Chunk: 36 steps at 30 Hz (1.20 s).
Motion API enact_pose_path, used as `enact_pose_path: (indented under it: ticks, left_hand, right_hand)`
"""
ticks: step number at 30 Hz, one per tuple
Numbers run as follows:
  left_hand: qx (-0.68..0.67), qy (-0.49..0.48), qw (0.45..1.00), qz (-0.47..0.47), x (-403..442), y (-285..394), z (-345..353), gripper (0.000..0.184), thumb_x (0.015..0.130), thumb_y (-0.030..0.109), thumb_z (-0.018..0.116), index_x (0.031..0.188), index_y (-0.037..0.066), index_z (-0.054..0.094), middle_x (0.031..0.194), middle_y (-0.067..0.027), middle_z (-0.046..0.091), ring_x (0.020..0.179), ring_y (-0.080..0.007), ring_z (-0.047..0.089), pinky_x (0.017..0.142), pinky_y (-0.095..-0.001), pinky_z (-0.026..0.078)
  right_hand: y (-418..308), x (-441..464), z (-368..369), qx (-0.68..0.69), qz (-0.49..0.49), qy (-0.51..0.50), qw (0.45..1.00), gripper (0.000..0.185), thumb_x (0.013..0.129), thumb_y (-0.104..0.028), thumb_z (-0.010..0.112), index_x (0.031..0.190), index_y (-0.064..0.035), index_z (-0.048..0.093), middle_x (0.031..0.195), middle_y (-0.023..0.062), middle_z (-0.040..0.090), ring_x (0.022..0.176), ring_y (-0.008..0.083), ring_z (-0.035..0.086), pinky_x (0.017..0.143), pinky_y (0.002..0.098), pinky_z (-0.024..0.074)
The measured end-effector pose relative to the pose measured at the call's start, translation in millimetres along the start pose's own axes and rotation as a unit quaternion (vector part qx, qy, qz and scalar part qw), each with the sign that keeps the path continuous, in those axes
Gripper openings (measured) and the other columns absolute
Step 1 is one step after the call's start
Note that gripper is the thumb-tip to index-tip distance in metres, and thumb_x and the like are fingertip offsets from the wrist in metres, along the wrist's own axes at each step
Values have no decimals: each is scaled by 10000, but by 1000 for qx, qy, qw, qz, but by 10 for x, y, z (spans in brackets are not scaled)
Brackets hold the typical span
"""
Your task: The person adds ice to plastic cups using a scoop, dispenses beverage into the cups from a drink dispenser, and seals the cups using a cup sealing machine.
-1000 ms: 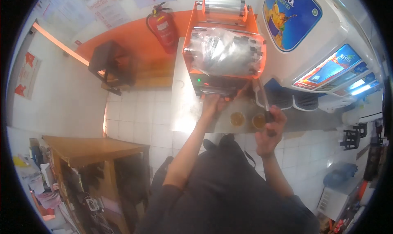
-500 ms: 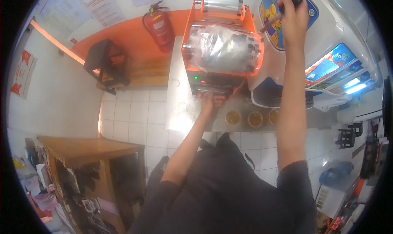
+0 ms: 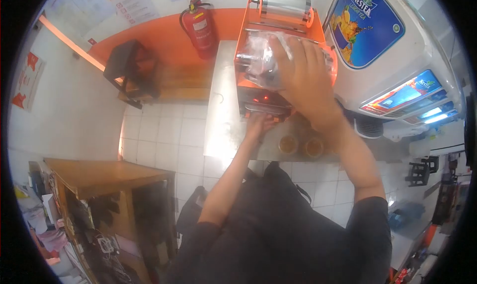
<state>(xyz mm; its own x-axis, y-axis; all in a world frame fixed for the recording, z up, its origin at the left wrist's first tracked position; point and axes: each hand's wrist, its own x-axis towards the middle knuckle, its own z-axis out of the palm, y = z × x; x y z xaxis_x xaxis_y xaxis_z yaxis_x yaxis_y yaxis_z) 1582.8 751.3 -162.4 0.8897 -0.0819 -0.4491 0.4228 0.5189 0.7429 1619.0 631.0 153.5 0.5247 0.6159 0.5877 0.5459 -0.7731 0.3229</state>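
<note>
An orange sealing machine (image 3: pixel 242 80) stands on the metal counter, with a film roll (image 3: pixel 284 4) at its top and a plastic-wrapped roll (image 3: pixel 258 60) below. My right hand (image 3: pixel 305 78) lies over the wrapped roll, fingers spread, and nothing shows held in it. My left hand (image 3: pixel 259 126) is at the machine's lower front edge, its fingers partly hidden there. Two round cups of brownish contents, one (image 3: pixel 288 145) and another (image 3: pixel 313 147), sit to the right of my left hand. Red lights glow on the machine's front panel.
A drink dispenser (image 3: pixel 397 60) stands right of the machine. The counter (image 3: pixel 221 95) extends left and right. Behind it are a fire extinguisher (image 3: pixel 200 30) and a dark stool (image 3: pixel 124 65). A wooden cabinet (image 3: pixel 109 174) stands at the lower left.
My right hand has swung from the handle, up near the dispenser, onto the wrapped roll. The dark handle is no longer visible in it. The green panel light has given way to red.
</note>
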Motion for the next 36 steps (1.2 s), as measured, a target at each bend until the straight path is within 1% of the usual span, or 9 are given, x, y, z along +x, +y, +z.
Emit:
enact_pose_path:
  ticks: [8,10,14,18,20,22,26,32,36]
  left_hand:
    - [-6,-31,999,8,-112,-120,-151,280,1048,342,575,1122,73,552,1102,-105,691,907,-181,698,773,-300,565]
    - [19,-32,999,4,-173,-157,-225,298,1045,351,579,1122,64,555,1095,-112,690,905,-183,697,775,-301,565]
    - [81,-63,995,-12,-382,-155,-345,364,1036,370,591,1121,16,571,1078,-124,688,906,-187,694,782,-308,565]
    - [101,-66,992,-23,-709,-254,-472,398,1035,368,593,1111,-23,579,1036,-125,698,880,-191,696,785,-310,566]
    - [156,-101,981,-48,-778,-390,-620,430,1034,374,593,1102,-50,579,982,-123,709,852,-193,701,785,-311,569]
    - [148,-104,983,-46,-971,-475,-685,420,1037,368,591,1134,-40,570,957,-129,716,839,-195,705,783,-312,571]
    - [107,-105,988,-30,-1144,-544,-756,375,1049,332,575,1197,-11,562,995,-134,723,845,-208,715,759,-323,573]
    - [469,-145,868,70,-1593,440,-654,337,967,229,673,1234,25,649,900,-127,732,810,-155,709,735,-337,559]
    - [283,-48,910,301,-1549,945,45,431,937,191,688,1325,30,594,1103,-146,694,940,-241,699,852,-331,573]
  right_hand:
    - [855,743,-27,347,-63,-281,892,946,612,-484,872,1327,49,557,1132,230,680,1067,318,677,913,388,526]
    - [965,889,98,452,15,-494,742,838,667,-323,863,1377,-19,537,1178,145,690,1049,250,681,877,370,541]
    - [1214,876,712,622,74,-573,528,727,758,-330,832,1305,76,576,1135,126,703,979,184,692,849,325,562]
    - [1254,823,785,645,120,-564,503,692,816,-362,793,1300,83,578,1151,126,698,991,184,692,872,322,557]
    - [1201,821,668,641,125,-551,520,775,799,-383,809,1374,59,534,1215,136,678,1085,210,661,934,350,531]
    - [1057,781,255,488,53,-389,780,808,813,-395,808,1441,5,495,1285,161,648,1204,245,604,1026,389,477]
    - [782,462,-445,332,86,-127,931,810,820,-308,821,1501,-71,452,1382,160,608,1350,347,513,1150,418,361]
    - [-226,-82,-487,64,-23,-31,997,934,718,-235,888,1515,-100,418,1500,153,496,1371,371,484,1130,455,383]
    - [-62,-41,-85,26,-15,-48,998,1023,670,-157,899,1537,-104,359,1490,155,496,1332,374,508,1084,447,427]
